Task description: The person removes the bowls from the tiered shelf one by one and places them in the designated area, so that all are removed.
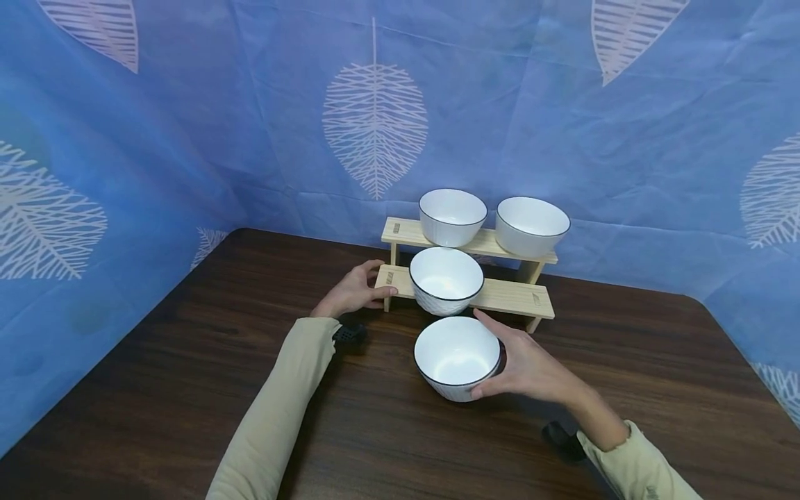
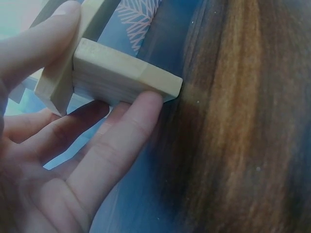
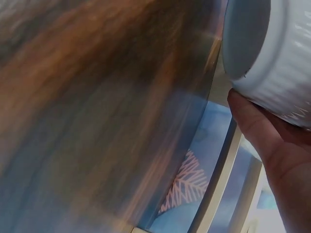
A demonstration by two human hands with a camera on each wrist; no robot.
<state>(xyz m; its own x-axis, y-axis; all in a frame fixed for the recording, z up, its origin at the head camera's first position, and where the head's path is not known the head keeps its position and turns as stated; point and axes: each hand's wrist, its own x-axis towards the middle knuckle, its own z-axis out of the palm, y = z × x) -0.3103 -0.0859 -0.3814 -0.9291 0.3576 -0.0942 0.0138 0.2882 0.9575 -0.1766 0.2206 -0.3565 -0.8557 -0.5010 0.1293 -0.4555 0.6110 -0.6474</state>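
My right hand (image 1: 531, 364) grips a white bowl (image 1: 457, 351) with a dark rim by its right side, in front of the lower shelf. In the right wrist view the underside of this bowl (image 3: 248, 39) shows, lifted off the table. My left hand (image 1: 356, 288) holds the left end of the two-tier wooden rack (image 1: 509, 295), thumb on top of the lower board. The left wrist view has the fingers against the rack's leg (image 2: 121, 73). Another white bowl (image 1: 446, 278) stands on the lower board, left of its middle.
Two more white bowls, a left one (image 1: 453, 217) and a right one (image 1: 532, 226), stand on the upper board. Behind the dark wooden table (image 1: 187, 389) hangs a blue cloth (image 1: 275, 125) with white leaf prints.
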